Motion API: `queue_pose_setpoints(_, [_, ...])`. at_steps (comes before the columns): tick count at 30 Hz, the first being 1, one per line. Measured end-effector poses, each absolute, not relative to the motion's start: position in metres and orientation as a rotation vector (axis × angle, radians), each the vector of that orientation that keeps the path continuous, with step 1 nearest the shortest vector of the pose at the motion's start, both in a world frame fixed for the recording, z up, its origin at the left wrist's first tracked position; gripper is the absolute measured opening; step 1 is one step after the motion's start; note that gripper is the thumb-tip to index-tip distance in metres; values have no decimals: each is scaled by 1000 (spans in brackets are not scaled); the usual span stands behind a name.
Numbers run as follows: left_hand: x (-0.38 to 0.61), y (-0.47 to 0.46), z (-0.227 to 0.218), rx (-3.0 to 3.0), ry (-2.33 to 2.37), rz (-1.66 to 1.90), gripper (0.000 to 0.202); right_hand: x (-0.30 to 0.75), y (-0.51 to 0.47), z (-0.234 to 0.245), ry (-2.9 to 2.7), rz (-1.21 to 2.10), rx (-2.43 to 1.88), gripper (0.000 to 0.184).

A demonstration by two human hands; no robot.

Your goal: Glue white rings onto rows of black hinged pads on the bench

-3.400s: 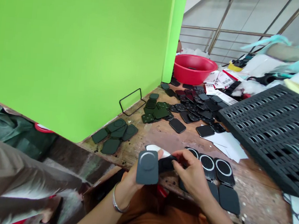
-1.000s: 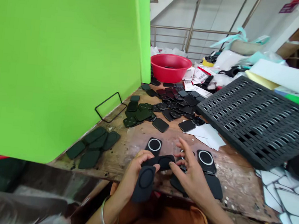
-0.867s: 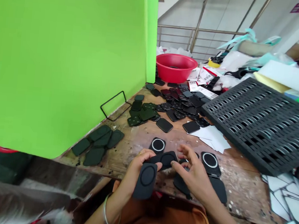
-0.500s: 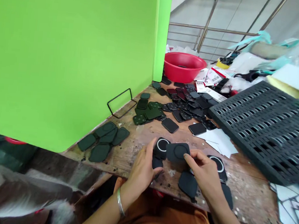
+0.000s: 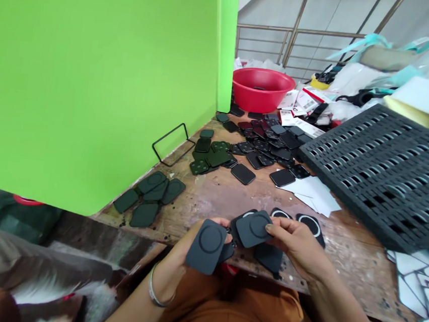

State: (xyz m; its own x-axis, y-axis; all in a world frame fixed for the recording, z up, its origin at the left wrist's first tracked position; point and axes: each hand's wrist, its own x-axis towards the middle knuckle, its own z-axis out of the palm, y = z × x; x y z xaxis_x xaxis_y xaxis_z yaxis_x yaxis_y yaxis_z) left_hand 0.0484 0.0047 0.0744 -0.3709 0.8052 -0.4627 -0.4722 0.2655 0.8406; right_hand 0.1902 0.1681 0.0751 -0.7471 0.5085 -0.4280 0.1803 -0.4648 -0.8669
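Note:
My left hand is closed on a dark grey rounded-square pad with a circular groove; another dark pad shows partly behind it. My right hand pinches a similar grey pad by its right edge, groove side up. Just behind that pad is a black one with a white ring, mostly covered; I cannot tell whether it is held. On the table beyond my right hand lie two white-ringed black pads, one beside the other. A plain dark pad lies below the right-hand pad.
Dark green pads lie on the left of the wooden table, near a black wire frame. Farther back are many loose plates and a red basin. A black slotted rack stands right; a green panel stands left.
My left hand has shifted left and closed on a grooved pad that now faces me. The pad in my right hand has tilted and lies nearer the left one.

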Motion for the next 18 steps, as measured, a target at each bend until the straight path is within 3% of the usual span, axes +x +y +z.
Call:
queue_pose_setpoints(7, [66, 4, 84, 247, 1344, 1447, 39, 201, 166, 70, -1547, 2351, -978, 34])
queue_pose_setpoints(18, [68, 11, 91, 298, 1331, 1390, 29, 204, 169, 67, -1539, 2346, -939, 30])
